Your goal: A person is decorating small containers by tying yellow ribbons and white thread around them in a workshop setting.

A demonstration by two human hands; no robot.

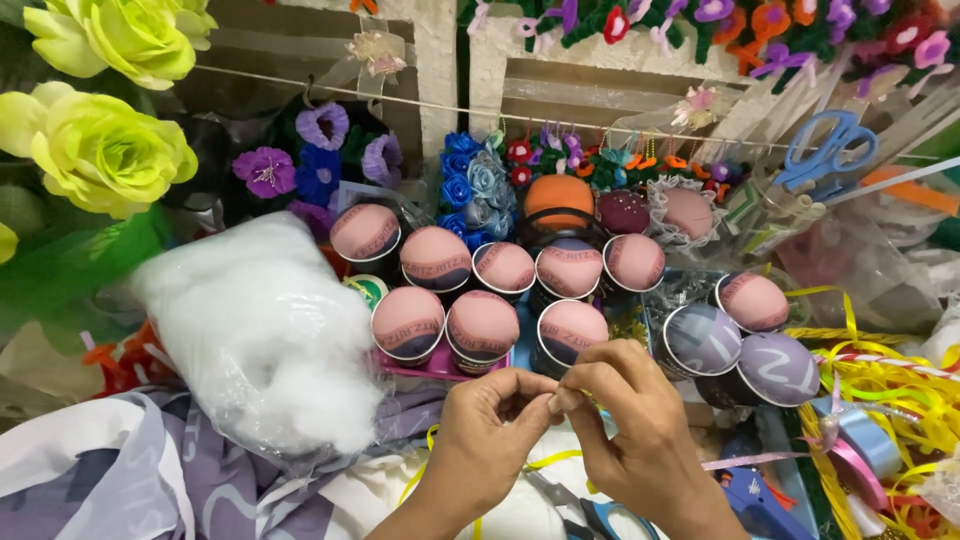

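My left hand [487, 438] and my right hand [637, 432] meet at the lower middle of the head view, fingertips pinched together on something very small that I cannot make out. Just beyond them stand several small round cushions [482, 325] in pink and lilac fabric, set in cups. A thin yellow ribbon [552, 459] runs under my hands. Blue-handled scissors [598, 516] lie below my right hand, partly hidden.
A clear bag of white stuffing [262, 335] lies at left on grey patterned cloth [150, 480]. Yellow-green fabric roses [95, 150] fill the upper left. Blue scissors [828, 150] hang at upper right. Ribbon rolls and yellow ribbon tangles [890, 400] crowd the right.
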